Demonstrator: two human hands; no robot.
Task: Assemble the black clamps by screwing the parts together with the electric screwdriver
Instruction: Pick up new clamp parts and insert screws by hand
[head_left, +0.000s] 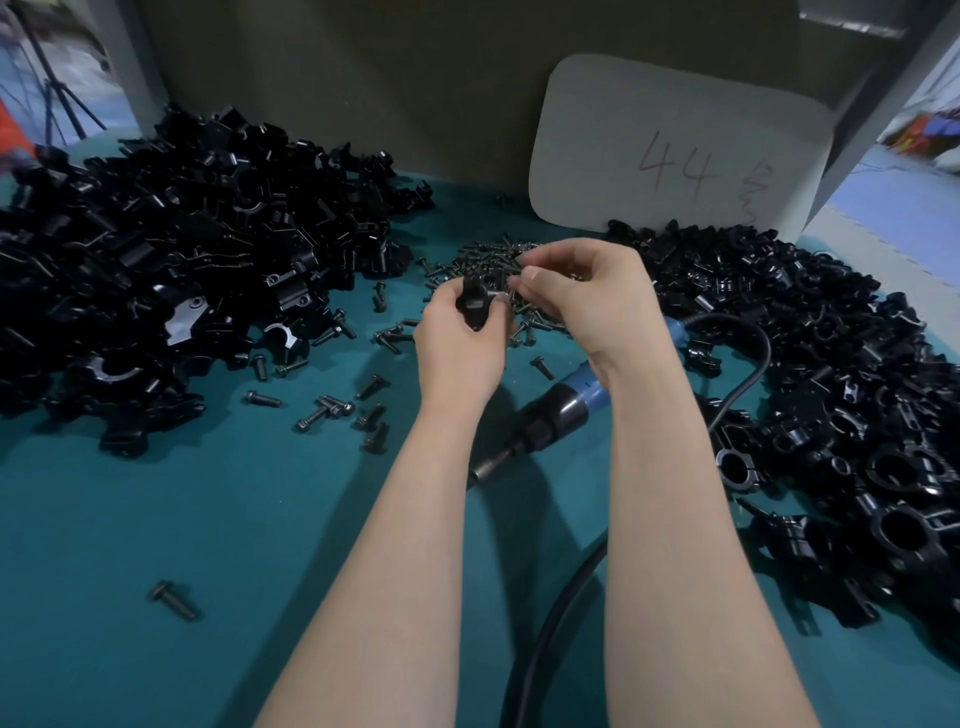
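Note:
My left hand grips a black clamp part above the green table, just in front of the screw pile. My right hand pinches a small dark screw at the clamp's upper right side. The electric screwdriver, blue and black, lies on the table under my right wrist with its bit pointing down-left. A large heap of unassembled black clamp parts fills the left. A heap of assembled clamps fills the right.
Loose screws lie scattered across the green table mat, one alone near the front left. The screwdriver's black cable runs toward me between my forearms. A grey card marked 44 leans against the back wall.

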